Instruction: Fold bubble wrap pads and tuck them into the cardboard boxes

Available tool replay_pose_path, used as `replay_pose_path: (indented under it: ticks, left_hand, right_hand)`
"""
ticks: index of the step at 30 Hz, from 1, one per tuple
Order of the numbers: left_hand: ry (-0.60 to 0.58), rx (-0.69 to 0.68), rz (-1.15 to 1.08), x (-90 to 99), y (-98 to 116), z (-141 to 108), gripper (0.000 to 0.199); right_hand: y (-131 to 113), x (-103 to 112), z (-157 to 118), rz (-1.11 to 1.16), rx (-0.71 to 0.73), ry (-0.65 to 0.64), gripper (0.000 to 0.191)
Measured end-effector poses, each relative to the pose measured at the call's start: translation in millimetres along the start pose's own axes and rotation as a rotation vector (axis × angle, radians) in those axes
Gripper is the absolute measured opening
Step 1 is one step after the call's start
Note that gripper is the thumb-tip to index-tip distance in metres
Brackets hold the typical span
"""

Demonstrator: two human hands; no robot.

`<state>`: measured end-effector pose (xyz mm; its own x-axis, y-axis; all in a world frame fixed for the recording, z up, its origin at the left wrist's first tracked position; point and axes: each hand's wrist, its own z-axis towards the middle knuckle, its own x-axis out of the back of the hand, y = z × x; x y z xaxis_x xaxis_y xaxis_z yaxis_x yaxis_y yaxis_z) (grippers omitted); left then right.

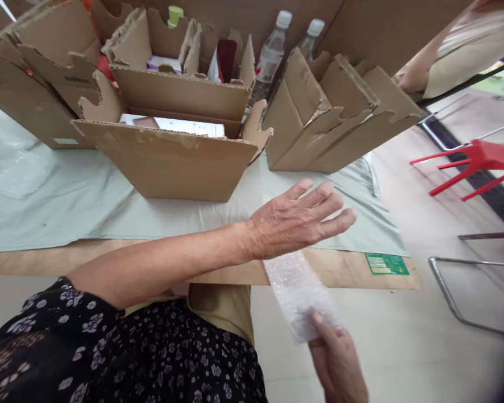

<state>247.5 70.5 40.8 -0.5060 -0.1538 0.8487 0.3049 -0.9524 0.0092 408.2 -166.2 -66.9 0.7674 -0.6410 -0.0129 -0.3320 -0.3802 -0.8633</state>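
My left hand (300, 218) reaches across to the right, palm down, with its fingers spread over the cloth-covered table edge. Beneath and beyond its wrist runs a strip of clear bubble wrap (292, 288), which hangs over the front edge. My right hand (338, 355) pinches the lower end of the bubble wrap between thumb and fingers, below the table's edge. The upper end of the wrap is hidden under my left hand, so I cannot see what it touches there.
Ahead stands an open cardboard box (185, 162) with a white printed packet inside. Divided cardboard boxes (319, 134) and clear plastic bottles (271, 59) are behind it. More bubble wrap (19, 168) lies left. A red stool (487, 157) and another person's arm (420, 67) are at right.
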Motion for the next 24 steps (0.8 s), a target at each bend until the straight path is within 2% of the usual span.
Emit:
replay_pose_path:
  ticks: [1,3,5,7,9,12,14,16,19,22,24]
  left_hand:
    - [0.018,0.023,-0.037,-6.2,4.3,2.8,0.045]
    - [0.03,0.067,-0.114,-15.6,16.0,-8.8,0.046]
    - [-0.011,0.104,-0.193,-20.7,27.9,-37.7,0.04]
    - [-0.109,0.16,-0.308,-21.4,36.2,-72.8,0.027]
    - [-0.219,0.24,-0.496,-18.2,40.0,-103.5,0.021]
    - [-0.266,0.376,-0.731,-9.6,39.3,-130.5,0.031]
    - [-0.243,0.461,-0.839,-4.4,36.4,-137.8,0.043]
    - [-0.196,0.532,-0.941,-2.3,33.7,-140.7,0.055]
    - [-0.112,0.63,-1.003,-7.3,34.3,-141.1,0.064]
    - [-0.039,0.713,-0.883,-19.4,41.8,-137.5,0.066]
    - [0.043,0.709,-0.726,-27.1,48.4,-134.2,0.06]
  right_hand:
    - [8.3,-6.2,-7.4,0.046,-0.033,-0.062,0.038]
    - [25.3,-22.1,-21.7,0.128,-0.091,-0.188,0.032]
    - [41.1,-39.1,-33.3,0.178,-0.131,-0.321,0.033]
    - [52.2,-52.6,-41.4,0.168,-0.144,-0.467,0.036]
    - [54.7,-59.9,-46.4,0.102,-0.096,-0.6,0.039]
    - [38.7,-63.0,-46.4,-0.029,0.008,-0.724,0.034]
    - [18.7,-66.4,-39.7,-0.011,0.073,-0.762,0.034]
    - [-1.8,-74.0,-27.8,0.106,0.181,-0.8,0.045]
    - [-21.0,-89.4,-5.8,0.237,0.346,-0.729,0.065]
    - [-22.1,-98.7,8.5,0.165,0.337,-0.57,0.061]
    - [-18.2,-97.9,9.2,0.113,0.331,-0.548,0.054]
